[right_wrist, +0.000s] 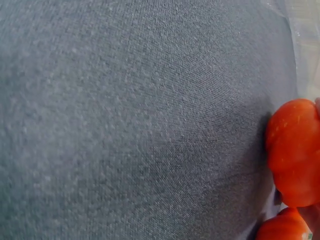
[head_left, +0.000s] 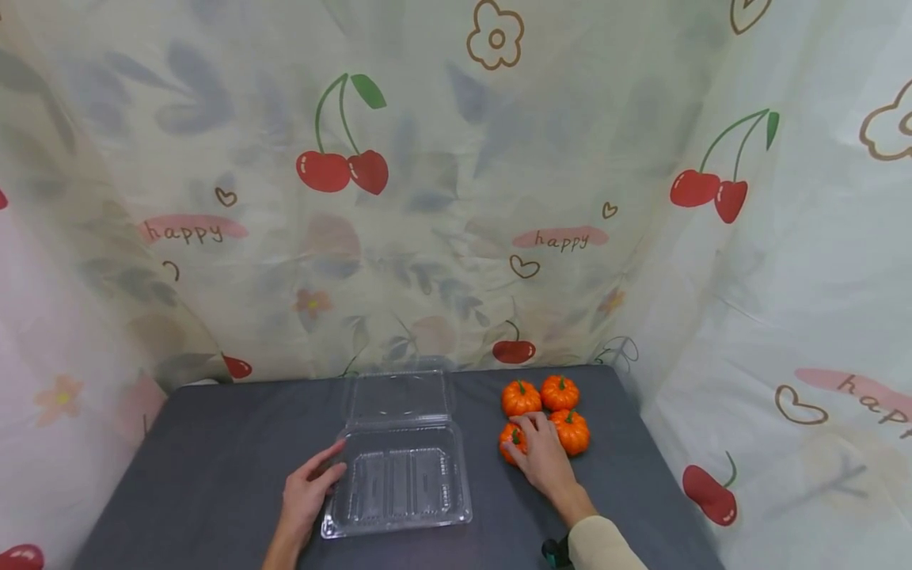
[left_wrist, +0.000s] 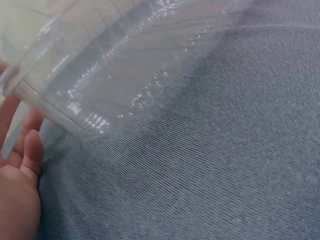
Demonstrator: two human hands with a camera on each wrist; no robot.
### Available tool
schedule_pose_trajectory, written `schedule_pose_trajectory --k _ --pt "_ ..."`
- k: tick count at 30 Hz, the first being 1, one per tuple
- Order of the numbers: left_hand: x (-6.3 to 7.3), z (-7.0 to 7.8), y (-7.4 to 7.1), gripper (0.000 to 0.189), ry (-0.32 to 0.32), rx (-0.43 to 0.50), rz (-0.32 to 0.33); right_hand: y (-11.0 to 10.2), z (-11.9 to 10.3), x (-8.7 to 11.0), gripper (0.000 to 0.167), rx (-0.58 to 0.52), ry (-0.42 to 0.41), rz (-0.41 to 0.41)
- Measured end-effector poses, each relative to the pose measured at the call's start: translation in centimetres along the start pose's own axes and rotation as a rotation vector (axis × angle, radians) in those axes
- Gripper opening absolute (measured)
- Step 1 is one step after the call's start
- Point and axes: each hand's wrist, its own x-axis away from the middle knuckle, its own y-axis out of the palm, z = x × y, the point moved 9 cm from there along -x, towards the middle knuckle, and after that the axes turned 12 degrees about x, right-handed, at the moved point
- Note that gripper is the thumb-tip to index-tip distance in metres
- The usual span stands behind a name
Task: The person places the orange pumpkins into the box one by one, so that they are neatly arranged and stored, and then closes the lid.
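Note:
A clear plastic clamshell box point(head_left: 396, 518) lies on the dark cloth with its lid point(head_left: 399, 396) folded back. At its left side is my left hand point(head_left: 305, 492), fingertips touching the wall and rim; the left wrist view shows the fingers point(left_wrist: 33, 145) loosely bent by the box's corner point(left_wrist: 75, 122). Right of the box, my right hand point(head_left: 545, 459) holds a small orange pumpkin point(head_left: 510, 440) between thumb and fingers, partly covering it. In the right wrist view that pumpkin point(right_wrist: 294, 152) is at the right edge, with most of the hand out of frame.
Close around the right hand sit other small pumpkins: one behind point(head_left: 521, 398), one at the back right point(head_left: 560, 393) and one to the right point(head_left: 572, 433). A printed curtain point(head_left: 427, 237) encloses the table point(head_left: 214, 459) at the back and sides.

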Motion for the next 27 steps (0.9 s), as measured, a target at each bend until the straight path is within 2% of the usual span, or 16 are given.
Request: schedule_pose_trajectory --k 5,8,12,15,18,22,27 --pt "0.0 -0.3 0.1 0.045 -0.019 0.019 -0.002 0.1 0.1 -0.1 0.046 -0.03 0.0 0.015" --pt "-0.1 -0.7 0.1 0.045 -0.039 0.011 -0.004 0.4 0.1 0.0 0.056 -0.048 0.011 0.015" --pt "-0.1 -1.1 -0.1 0.045 -0.056 -0.007 0.001 1.7 -0.2 0.4 0.072 -0.077 0.009 -0.027" --pt "0.0 -1.0 -0.2 0.046 -0.053 -0.008 -0.003 2.3 -0.7 0.7 0.075 -0.11 -0.01 -0.036" --pt "0.0 -1.0 -0.2 0.047 -0.055 0.008 -0.008 2.3 -1.0 0.8 0.075 -0.128 -0.015 -0.031" --pt "0.1 -1.0 -0.3 0.049 -0.064 0.015 -0.013 2.4 -0.9 1.0 0.074 -0.113 0.016 -0.084" --pt "0.2 -1.1 -0.2 0.047 -0.054 0.023 -0.019 2.4 -1.0 1.3 0.052 -0.131 0.027 -0.125"
